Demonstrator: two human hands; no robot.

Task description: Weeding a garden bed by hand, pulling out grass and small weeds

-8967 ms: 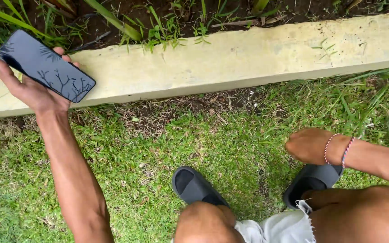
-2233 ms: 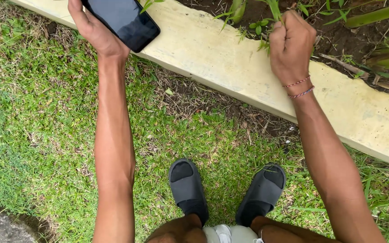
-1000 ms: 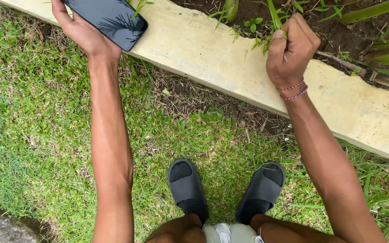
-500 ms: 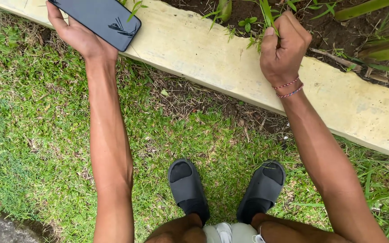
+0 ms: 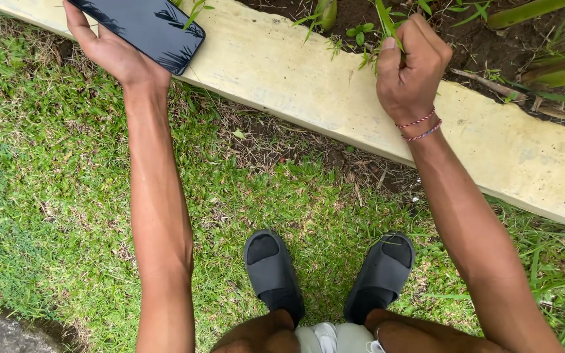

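My left hand [image 5: 114,53] holds a dark phone [image 5: 145,25] with a black screen, resting it over the pale concrete curb [image 5: 276,65] at the top left. My right hand [image 5: 410,68] is closed in a fist around a green weed stalk [image 5: 387,19] that grows at the soil edge just behind the curb. Thin red and blue string bracelets [image 5: 418,127] circle that wrist. Both arms reach forward from my crouched body.
Two dark slip-on sandals [image 5: 274,274] [image 5: 382,271] stand on the grass [image 5: 67,196] below. Behind the curb lies a dark soil bed [image 5: 485,39] with small weeds and broad leaves. A grey stone patch [image 5: 1,333] sits at the bottom left corner.
My right hand has stayed clenched on the weed and shifted slightly down-left over the curb. The left hand with the phone has drifted a little left and up.
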